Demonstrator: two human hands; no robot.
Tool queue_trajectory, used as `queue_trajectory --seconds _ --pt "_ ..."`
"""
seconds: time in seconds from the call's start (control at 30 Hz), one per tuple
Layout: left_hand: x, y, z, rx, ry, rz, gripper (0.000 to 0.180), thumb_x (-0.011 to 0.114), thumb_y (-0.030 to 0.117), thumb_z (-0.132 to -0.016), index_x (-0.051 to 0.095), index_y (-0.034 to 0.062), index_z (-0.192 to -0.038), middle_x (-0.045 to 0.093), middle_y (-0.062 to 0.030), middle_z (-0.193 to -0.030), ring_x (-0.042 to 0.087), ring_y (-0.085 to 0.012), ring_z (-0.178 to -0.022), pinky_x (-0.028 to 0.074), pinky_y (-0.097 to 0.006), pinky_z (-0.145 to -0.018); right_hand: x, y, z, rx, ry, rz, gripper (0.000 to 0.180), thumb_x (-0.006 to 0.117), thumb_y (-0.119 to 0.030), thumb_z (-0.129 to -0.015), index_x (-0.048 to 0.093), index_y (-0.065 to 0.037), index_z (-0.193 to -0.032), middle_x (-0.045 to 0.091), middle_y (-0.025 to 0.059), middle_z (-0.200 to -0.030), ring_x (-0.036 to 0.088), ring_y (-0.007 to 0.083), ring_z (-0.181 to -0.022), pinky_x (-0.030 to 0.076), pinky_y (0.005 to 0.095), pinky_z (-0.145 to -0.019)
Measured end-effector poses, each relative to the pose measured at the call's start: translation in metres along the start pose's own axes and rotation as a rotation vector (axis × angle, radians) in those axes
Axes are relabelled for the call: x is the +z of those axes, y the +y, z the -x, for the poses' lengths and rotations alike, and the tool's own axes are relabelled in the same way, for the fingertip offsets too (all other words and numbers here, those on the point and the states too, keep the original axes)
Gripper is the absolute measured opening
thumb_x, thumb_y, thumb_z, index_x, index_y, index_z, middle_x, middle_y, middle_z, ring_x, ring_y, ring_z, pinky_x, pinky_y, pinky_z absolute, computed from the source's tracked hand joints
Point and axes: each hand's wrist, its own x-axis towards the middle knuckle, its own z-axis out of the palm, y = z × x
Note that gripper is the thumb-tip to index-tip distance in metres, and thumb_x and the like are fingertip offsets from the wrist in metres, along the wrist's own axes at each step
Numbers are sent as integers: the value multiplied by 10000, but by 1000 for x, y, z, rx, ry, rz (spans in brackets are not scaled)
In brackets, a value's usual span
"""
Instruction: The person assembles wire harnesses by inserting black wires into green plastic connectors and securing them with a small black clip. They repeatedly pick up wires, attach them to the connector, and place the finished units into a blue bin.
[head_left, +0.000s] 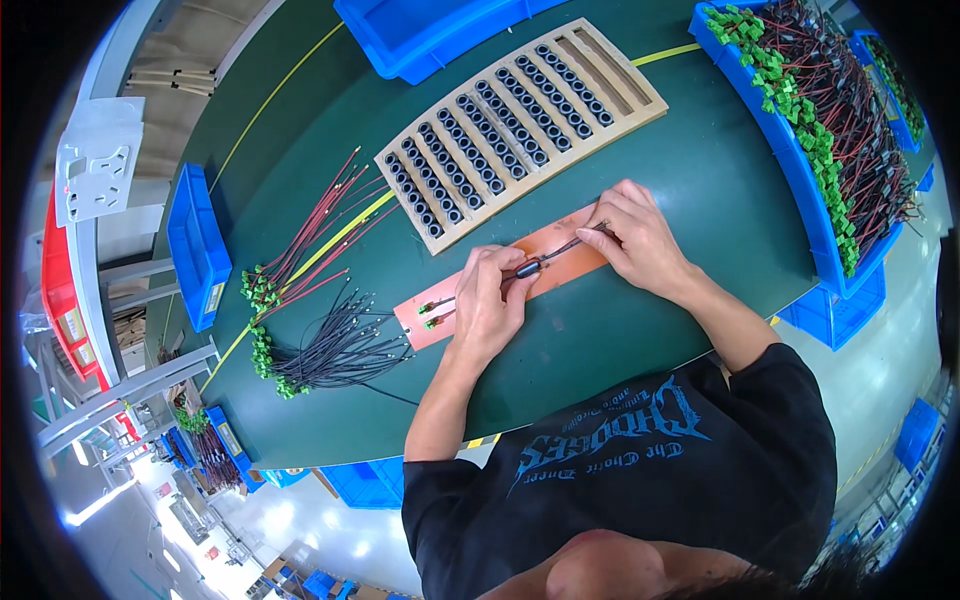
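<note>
A thin wire (545, 258) with a black ring on it lies along an orange board (500, 285) at the centre of the green counter (640, 150). The left hand (488, 300) pinches the wire at the ring; the right hand (640, 235) pinches its far end. A wooden tray (620, 85) of black rings sits at 12 o'clock, loose wires (335, 345) at 9 o'clock.

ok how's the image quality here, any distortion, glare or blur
Head view: strong fisheye, so the wooden tray and table edges bow, with black corners around the circle. Lighting is even and the shadows are soft. The floor at lower left is washed out by glare. Both hands, left and right, and the wire are sharp.
</note>
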Motion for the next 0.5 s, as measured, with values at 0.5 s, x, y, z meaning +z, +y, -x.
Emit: queue_trajectory --seconds 0.5 --pt "-14 10 -25 -11 -202 74 429 803 -5 -804 647 19 -1203 690 -118 -1030 667 -242 -933 566 -364 -814 -3 7 0 60 21 -30 161 714 -178 -932 661 -40 -869 609 78 -856 543 287 -880 424 412 -875"
